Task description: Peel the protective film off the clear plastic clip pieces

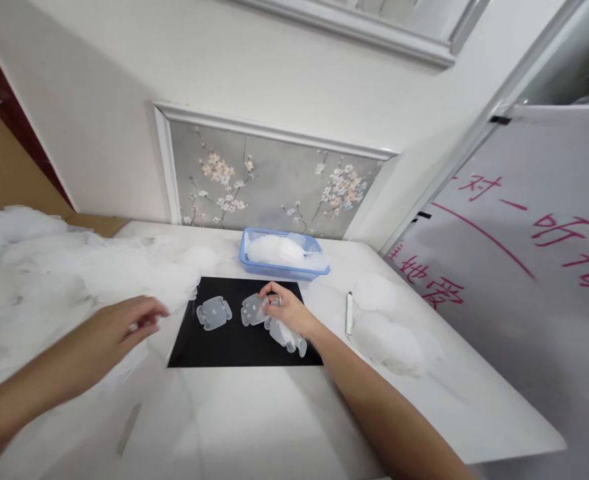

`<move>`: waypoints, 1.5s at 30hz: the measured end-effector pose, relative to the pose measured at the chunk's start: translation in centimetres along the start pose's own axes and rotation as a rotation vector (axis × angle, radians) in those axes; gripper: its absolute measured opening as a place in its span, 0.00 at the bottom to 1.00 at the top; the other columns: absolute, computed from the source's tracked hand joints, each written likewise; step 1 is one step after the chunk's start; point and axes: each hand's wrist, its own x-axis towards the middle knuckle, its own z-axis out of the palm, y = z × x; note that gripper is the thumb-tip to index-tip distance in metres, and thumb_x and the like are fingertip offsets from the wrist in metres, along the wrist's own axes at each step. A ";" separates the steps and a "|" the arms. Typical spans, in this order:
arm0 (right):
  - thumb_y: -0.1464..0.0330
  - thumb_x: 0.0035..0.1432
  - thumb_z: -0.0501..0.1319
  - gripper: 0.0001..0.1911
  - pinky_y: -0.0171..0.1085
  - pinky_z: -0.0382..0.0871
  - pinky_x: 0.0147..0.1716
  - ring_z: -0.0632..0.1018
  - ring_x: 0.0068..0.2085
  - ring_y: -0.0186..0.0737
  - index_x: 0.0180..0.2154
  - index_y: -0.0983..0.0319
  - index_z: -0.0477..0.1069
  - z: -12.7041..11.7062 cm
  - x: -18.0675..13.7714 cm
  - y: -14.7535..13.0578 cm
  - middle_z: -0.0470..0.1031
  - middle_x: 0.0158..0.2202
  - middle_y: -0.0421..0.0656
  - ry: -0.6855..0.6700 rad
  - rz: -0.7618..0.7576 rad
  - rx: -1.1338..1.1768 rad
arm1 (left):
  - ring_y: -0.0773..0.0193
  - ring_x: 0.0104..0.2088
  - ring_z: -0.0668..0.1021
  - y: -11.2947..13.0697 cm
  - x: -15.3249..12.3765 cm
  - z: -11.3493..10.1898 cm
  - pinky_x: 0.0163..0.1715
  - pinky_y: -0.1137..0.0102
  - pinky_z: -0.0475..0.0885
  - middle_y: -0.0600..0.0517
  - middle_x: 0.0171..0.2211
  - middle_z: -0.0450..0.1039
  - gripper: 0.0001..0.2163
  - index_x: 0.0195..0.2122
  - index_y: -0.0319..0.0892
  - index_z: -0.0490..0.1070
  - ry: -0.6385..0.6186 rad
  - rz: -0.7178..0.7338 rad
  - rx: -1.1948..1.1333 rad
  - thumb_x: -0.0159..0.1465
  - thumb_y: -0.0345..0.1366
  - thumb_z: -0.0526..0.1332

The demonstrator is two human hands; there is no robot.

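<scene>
White marble-look table [254, 413] is seen: left hand [124, 327] hovers loosely open beside clear plastic pieces [214, 313] on a black mat [224, 353]; right hand [289, 310] pinches one. They are judged light, thin, slippery; edges are best gripped.

Red Chinese handwriting, including 对, on whiteboard [524, 280].

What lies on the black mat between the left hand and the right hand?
In the head view, one clear plastic piece lies flat on the black mat between the left hand and the right hand, touching neither.
</scene>
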 end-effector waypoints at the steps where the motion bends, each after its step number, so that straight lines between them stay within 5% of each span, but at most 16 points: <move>1: 0.69 0.45 0.61 0.17 0.32 0.61 0.27 0.70 0.25 0.33 0.40 0.60 0.64 -0.1 0.0 0.2 0.72 0.27 0.36 0.001 0.013 0.005 | 0.55 0.45 0.75 0.6 1.7 1.4 0.45 0.64 0.69 0.51 0.44 0.75 0.13 0.44 0.46 0.73 -0.066 0.051 -0.003 0.63 0.44 0.56; 6: 0.70 0.46 0.60 0.26 0.33 0.62 0.27 0.71 0.24 0.33 0.49 0.60 0.60 -0.3 -0.1 0.6 0.76 0.31 0.39 0.027 0.005 -0.081 | 0.50 0.50 0.73 2.3 7.7 7.6 0.49 0.60 0.66 0.43 0.49 0.71 0.23 0.52 0.41 0.68 -0.129 0.108 -0.028 0.54 0.36 0.60; 10: 0.69 0.47 0.60 0.20 0.34 0.64 0.28 0.72 0.26 0.34 0.44 0.61 0.65 -0.2 0.0 0.7 0.77 0.30 0.40 0.027 -0.002 -0.060 | 0.54 0.38 0.76 2.2 8.0 9.3 0.40 0.63 0.69 0.50 0.34 0.73 0.24 0.50 0.41 0.71 -0.083 -0.012 -0.192 0.49 0.32 0.63; 13: 0.69 0.47 0.59 0.12 0.35 0.65 0.32 0.74 0.30 0.36 0.37 0.62 0.68 0.1 0.0 0.5 0.75 0.28 0.40 0.080 -0.017 -0.025 | 0.56 0.37 0.76 2.5 7.3 9.6 0.40 0.64 0.69 0.51 0.33 0.75 0.13 0.39 0.40 0.75 -0.097 -0.129 -0.612 0.52 0.37 0.65; 16: 0.68 0.48 0.56 0.07 0.33 0.60 0.29 0.69 0.27 0.34 0.30 0.62 0.70 0.3 -0.1 0.0 0.70 0.23 0.38 0.161 -0.020 -0.058 | 0.55 0.44 0.77 3.2 6.7 9.8 0.46 0.63 0.70 0.46 0.41 0.77 0.13 0.40 0.39 0.74 -0.138 -0.289 -1.145 0.54 0.37 0.67; 21: 0.58 0.55 0.57 0.19 0.34 0.50 0.22 0.59 0.22 0.32 0.18 0.61 0.60 0.7 -0.5 -0.6 0.56 0.18 0.37 0.217 0.005 -0.135 | 0.54 0.52 0.75 3.8 6.5 9.9 0.52 0.59 0.69 0.42 0.50 0.74 0.16 0.49 0.39 0.71 -0.333 -0.363 -1.514 0.66 0.44 0.57; 24: 0.57 0.51 0.63 0.22 0.34 0.50 0.22 0.58 0.21 0.31 0.19 0.60 0.55 1.0 -0.7 -0.3 0.53 0.18 0.35 0.278 -0.008 -0.216 | 0.52 0.55 0.73 3.9 6.4 9.7 0.53 0.56 0.68 0.41 0.53 0.71 0.23 0.53 0.38 0.68 -0.387 -0.390 -1.572 0.68 0.50 0.49; 28: 0.67 0.54 0.63 0.06 0.36 0.66 0.32 0.71 0.33 0.38 0.33 0.60 0.67 1.4 -1.2 0.0 0.69 0.31 0.40 0.246 -0.300 -0.418 | 0.51 0.57 0.71 3.8 6.4 9.9 0.54 0.54 0.67 0.40 0.55 0.70 0.26 0.55 0.39 0.66 -0.417 -0.375 -1.606 0.68 0.54 0.46; 30: 0.70 0.55 0.62 0.12 0.38 0.69 0.37 0.73 0.41 0.40 0.42 0.59 0.68 1.6 -1.5 -0.1 0.71 0.42 0.44 0.178 -0.427 -0.515 | 0.51 0.57 0.71 3.7 6.4 10.0 0.54 0.54 0.67 0.40 0.54 0.70 0.26 0.55 0.39 0.65 -0.431 -0.358 -1.611 0.67 0.54 0.46; 33: 0.69 0.57 0.62 0.18 0.38 0.72 0.34 0.75 0.38 0.38 0.50 0.55 0.66 2.1 -2.0 -0.4 0.67 0.52 0.46 0.089 -0.459 -0.656 | 0.52 0.54 0.73 3.6 6.3 10.1 0.54 0.54 0.67 0.41 0.52 0.72 0.26 0.54 0.39 0.66 -0.437 -0.353 -1.610 0.67 0.54 0.46; 45: 0.64 0.56 0.65 0.26 0.35 0.70 0.22 0.76 0.36 0.37 0.55 0.57 0.61 3.3 -2.4 -0.5 0.64 0.57 0.49 0.041 -0.569 -0.963 | 0.53 0.50 0.75 4.5 5.9 9.4 0.53 0.53 0.68 0.43 0.47 0.73 0.25 0.50 0.38 0.68 -0.458 -0.337 -1.627 0.68 0.52 0.44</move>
